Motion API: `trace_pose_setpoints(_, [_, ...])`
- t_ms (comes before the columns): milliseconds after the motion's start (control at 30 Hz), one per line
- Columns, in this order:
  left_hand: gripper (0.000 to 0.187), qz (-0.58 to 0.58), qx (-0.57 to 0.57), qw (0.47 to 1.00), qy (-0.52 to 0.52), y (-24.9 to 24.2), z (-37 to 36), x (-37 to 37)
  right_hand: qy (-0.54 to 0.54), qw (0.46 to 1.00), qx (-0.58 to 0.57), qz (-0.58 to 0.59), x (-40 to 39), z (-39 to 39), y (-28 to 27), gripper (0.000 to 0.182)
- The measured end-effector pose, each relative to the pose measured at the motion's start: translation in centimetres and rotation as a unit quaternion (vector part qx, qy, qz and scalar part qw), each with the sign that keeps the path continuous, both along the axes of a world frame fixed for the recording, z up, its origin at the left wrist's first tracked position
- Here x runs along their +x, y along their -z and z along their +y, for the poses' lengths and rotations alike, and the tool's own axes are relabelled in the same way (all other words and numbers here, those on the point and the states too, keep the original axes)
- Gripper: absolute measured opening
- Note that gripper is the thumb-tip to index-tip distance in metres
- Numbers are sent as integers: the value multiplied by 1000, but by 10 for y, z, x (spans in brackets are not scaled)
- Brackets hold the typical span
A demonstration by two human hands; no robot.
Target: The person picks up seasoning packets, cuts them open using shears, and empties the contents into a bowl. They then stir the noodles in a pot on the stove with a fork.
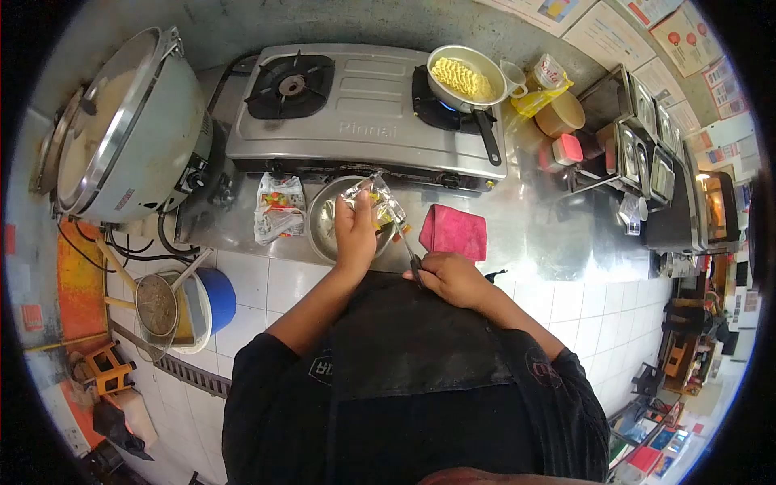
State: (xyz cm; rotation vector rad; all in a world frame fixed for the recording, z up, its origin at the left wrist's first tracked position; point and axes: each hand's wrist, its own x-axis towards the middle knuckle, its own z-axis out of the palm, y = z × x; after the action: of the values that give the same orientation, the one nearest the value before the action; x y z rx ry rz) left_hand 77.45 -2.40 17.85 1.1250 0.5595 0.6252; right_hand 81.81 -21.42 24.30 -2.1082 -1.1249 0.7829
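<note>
My left hand [356, 233] is closed on a small silvery seasoning sachet [390, 200], held over a round metal bowl [322, 229]. In my right hand [455, 279] is a pair of scissors [413, 254], its blades pointing up at the sachet's lower right edge. Left of the bowl lies a silver and coloured food packet [280, 208]. A folded pink cloth [454, 232] rests on the steel counter to the right. Behind, a block of instant noodles [464, 78] sits in a frying pan [487, 98] over a blue flame.
The Rinnai two-burner stove [356, 97] spans the back of the counter. At the left stands a large rice cooker [145, 129], with strainers [158, 305] and a blue bucket [217, 297] below. A yellow packet [537, 99], a tub [560, 115] and a red-lidded container [567, 149] stand at the right.
</note>
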Motion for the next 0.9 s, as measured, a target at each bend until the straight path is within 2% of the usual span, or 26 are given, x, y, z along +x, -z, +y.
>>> trace_pose_setpoints(167, [26, 27, 30, 999, 32, 25, 17, -2, -1, 998, -54, 28, 5, 16, 5, 52])
trace_pose_setpoints(233, [24, 63, 29, 996, 62, 25, 22, -6, 44, 985, -123, 115, 7, 25, 11, 55])
trace_pose_setpoints(333, [25, 99, 58, 992, 55, 47, 32, -9, 51, 976, -137, 159, 13, 36, 29, 60])
trace_pose_setpoints(367, [25, 108, 53, 991, 56, 54, 36, -10, 54, 971, -154, 175, 14, 40, 34, 66])
trace_pose_setpoints(467, [30, 195, -39, 975, 101, 56, 51, -12, 71, 965, -128, 218, 12, 49, 43, 57])
trace_pose_setpoints(500, [30, 199, -41, 974, 102, 58, 52, -11, 82, 965, -103, 226, 12, 49, 48, 51])
trace_pose_setpoints(567, [21, 177, -86, 974, 109, 63, 55, -10, 80, 965, -107, 226, 14, 53, 51, 51])
trace_pose_setpoints(667, [20, 167, -152, 964, 138, 60, 58, -8, 80, 957, -149, 237, 18, 56, 44, 52])
trace_pose_setpoints(733, [19, 176, -154, 961, 150, 58, 59, -7, 80, 953, -182, 227, 23, 60, 40, 62])
trace_pose_setpoints(800, [18, 189, -155, 956, 161, 58, 60, -7, 83, 955, -189, 215, 24, 63, 44, 62])
trace_pose_setpoints(900, [17, 135, -145, 970, 139, 62, 60, -4, 82, 962, -171, 195, 23, 66, 49, 62])
